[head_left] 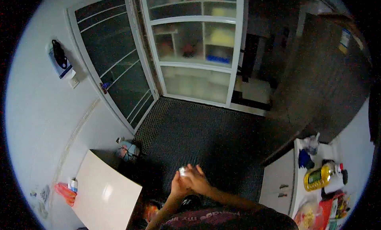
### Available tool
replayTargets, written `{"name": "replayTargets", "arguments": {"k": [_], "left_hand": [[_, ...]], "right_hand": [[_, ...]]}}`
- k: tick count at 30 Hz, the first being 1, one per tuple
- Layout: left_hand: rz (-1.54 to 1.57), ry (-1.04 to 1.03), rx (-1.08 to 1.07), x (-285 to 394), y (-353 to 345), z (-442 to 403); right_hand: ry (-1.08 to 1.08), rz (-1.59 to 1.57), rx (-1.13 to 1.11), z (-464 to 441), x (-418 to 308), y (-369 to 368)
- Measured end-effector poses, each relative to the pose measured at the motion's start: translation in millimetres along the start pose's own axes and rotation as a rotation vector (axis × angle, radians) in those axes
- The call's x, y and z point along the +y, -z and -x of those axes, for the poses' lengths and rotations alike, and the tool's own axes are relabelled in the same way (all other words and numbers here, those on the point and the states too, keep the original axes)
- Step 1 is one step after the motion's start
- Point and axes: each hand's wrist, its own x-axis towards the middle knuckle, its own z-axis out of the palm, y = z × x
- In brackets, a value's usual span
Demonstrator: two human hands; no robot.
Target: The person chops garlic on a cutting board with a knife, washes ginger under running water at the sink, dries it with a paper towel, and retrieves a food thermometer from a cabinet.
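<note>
Both hands are together low in the middle of the head view, in front of the dark shirt. My left hand (pixel 179 185) is on the left, with its fingers round a small white object (pixel 183 171). Over it lies my right hand (pixel 197 181), its palm against the left hand and its upper fingers spread. The white object shows between the hands at their upper left; what it is cannot be made out. The left fingers are partly hidden.
A white table (pixel 105 190) with a red bag (pixel 66 193) is at lower left. At right, a counter (pixel 295 178) holds a yellow oil bottle (pixel 317 177) and bags. Beyond the dark floor (pixel 198 135) are a glass door (pixel 115 59) and a sliding panel (pixel 194 65).
</note>
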Motion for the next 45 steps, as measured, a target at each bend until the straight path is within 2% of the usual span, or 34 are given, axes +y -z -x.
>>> {"name": "replayTargets", "arguments": {"k": [1, 2, 4, 5, 8, 9, 10, 11, 12, 13, 14, 15, 17, 18, 20, 23, 25, 26, 27, 29, 31, 33, 35, 36, 38, 40, 42, 44, 45], "left_hand": [[0.025, 0.038, -0.020, 14.4, 2.9, -16.4], [0.090, 0.112, 0.050, 22.8, 1.3, -34.8], [0.339, 0.047, -0.018, 16.2, 64.2, -112.3], [0.265, 0.082, -0.037, 26.6, 75.5, -143.7], [0.010, 0.168, -0.155, 92.5, 70.0, -260.2], [-0.061, 0.196, -0.184, 112.1, 36.0, -277.3], [-0.192, 0.068, -0.024, 124.1, 4.9, -286.1], [-0.339, -0.037, 0.151, 145.5, -58.8, -279.5], [-0.462, -0.121, 0.055, 135.7, -60.5, -323.0], [-0.588, -0.197, -0.030, 120.3, -46.3, -369.8], [-0.705, -0.277, -0.125, 125.6, -36.7, -384.9], [-1.027, -0.482, -0.150, 127.7, -50.3, -402.8], [-1.661, -0.907, -0.212, 127.4, -76.6, -450.7], [-1.885, -0.886, -0.121, 146.0, -93.3, -463.9], [-2.320, -0.801, 0.093, 178.4, -130.7, -481.5], [-2.039, -0.924, 0.057, 200.4, -127.9, -526.4], [-1.537, -0.809, 0.034, 216.6, -146.3, -560.8], [-1.286, -0.769, 0.020, 228.8, -156.8, -582.5], [-1.292, -0.608, 0.045, 242.1, -162.1, -610.6], [-1.303, -0.348, 0.044, 279.7, -157.0, -648.8], [-1.360, -0.228, -0.017, 297.2, -135.6, -693.2], [-1.158, -0.255, -0.060, 331.3, -114.9, -740.5], [-0.661, -0.332, -0.044, 359.0, -90.5, -759.8], [-0.969, -0.600, -0.029, 375.7, -75.6, -777.8], [-1.220, -0.846, 0.027, 413.3, -38.1, -816.8], [-1.021, -0.829, 0.089, 459.3, 5.6, -882.6], [-0.688, -0.653, -0.002, 520.0, -10.0, -913.2], [-0.525, -0.552, 0.092, 586.4, -73.2, -921.5], [-0.566, -0.619, 0.311, 613.2, -95.8, -948.3]], "right_hand": [[0.036, -0.038, -0.124, -16.1, 3.1, -2.6], [0.098, 0.017, -0.162, -29.6, 8.8, -2.7], [0.213, 0.131, -0.230, -68.5, 26.2, -5.0], [0.249, 0.239, -0.293, -94.9, 43.4, -9.2], [-0.067, -0.446, -0.213, -167.6, 115.7, -21.9], [-0.311, -0.544, -0.266, -195.0, 119.6, 1.8], [-0.563, -0.635, -0.288, -221.7, 123.8, 24.9], [-0.506, -0.552, -0.112, -243.2, 146.5, 19.8], [-0.426, -0.467, 0.072, -269.9, 177.6, 11.4], [-0.454, -0.425, 0.209, -283.1, 214.6, -13.3], [-0.612, -0.852, 0.211, -297.3, 221.3, -25.8], [-0.776, -1.306, 0.215, -310.2, 246.1, -28.1], [-0.944, -1.410, 0.366, -352.5, 269.2, -24.4], [-1.023, -1.458, 0.455, -374.2, 279.6, -21.7], [-0.785, -1.254, 0.541, -402.0, 306.6, -28.8], [-0.755, -0.791, 0.446, -439.7, 349.9, -36.8], [-0.749, -0.699, 0.478, -454.9, 432.2, -66.5], [-0.800, -0.751, 0.480, -476.9, 466.3, -66.1], [-0.853, -0.801, 0.484, -499.8, 498.9, -64.3], [-1.115, -1.073, 0.448, -557.8, 526.1, -40.2], [-0.869, -1.517, 0.082, -598.0, 523.1, 20.4], [-0.769, -1.656, -0.071, -643.8, 554.5, 29.0], [-0.905, -1.565, -0.038, -656.2, 591.9, 5.7], [-0.980, -1.538, -0.042, -666.0, 605.0, 1.2], [-1.174, -1.536, -0.113, -689.4, 597.1, 30.5], [-1.413, -1.494, 0.198, -716.8, 575.4, 38.7], [-1.232, -1.543, 0.241, -709.9, 611.0, 25.4], [-1.149, -1.514, 0.266, -706.3, 633.9, 25.3], [-1.162, -1.474, 0.282, -709.8, 643.1, 25.4]]}}
